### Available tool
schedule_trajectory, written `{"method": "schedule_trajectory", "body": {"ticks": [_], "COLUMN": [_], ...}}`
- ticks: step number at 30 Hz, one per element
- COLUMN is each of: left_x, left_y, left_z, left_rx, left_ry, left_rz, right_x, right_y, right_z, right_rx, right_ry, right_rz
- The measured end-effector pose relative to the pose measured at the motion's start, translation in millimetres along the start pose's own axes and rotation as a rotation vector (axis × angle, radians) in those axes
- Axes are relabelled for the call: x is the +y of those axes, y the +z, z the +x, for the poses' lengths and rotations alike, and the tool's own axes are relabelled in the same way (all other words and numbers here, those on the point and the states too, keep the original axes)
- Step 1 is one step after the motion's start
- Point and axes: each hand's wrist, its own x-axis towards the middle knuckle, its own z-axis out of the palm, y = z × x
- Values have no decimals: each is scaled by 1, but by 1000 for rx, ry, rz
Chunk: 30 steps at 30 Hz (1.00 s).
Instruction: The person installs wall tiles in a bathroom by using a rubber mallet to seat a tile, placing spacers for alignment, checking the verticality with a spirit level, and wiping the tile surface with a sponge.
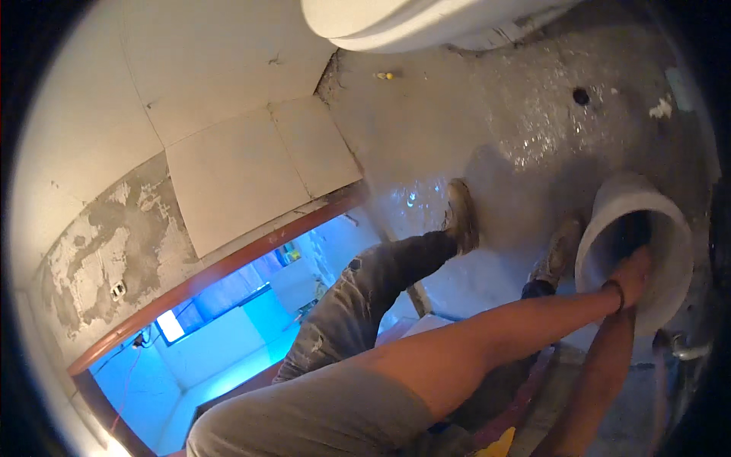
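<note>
Left hand (pixel 631 273) and right forearm (pixel 601 381) reach into white bucket (pixel 670 283); neither grip can be told; apparent step, work inside; next likely calls for steadying it

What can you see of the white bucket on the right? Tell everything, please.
The white bucket is round, apparently plastic, with a pale rim. Its open mouth faces the camera, dark inside; contents are unclear. It appears to rest on the wet-looking floor beside a shoe. The left hand reaches into its mouth and the right forearm leads to it; contact is unclear.
</note>
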Motion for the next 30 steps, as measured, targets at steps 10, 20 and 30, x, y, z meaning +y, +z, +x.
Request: {"method": "schedule_trajectory", "body": {"ticks": [10,20,30], "left_x": [-66,-42,-32], "left_y": [43,15,-18], "left_z": [60,44,80], "left_rx": [-121,-669,126], "left_ry": [-426,-37,-283], "left_rz": [428,663,151], "right_x": [23,-18,-26], "right_y": [-3,11,9], "right_z": [12,-8,70], "right_rx": [25,200,172], "right_ry": [87,32,-243], "right_rz": [404,25,-507]}}
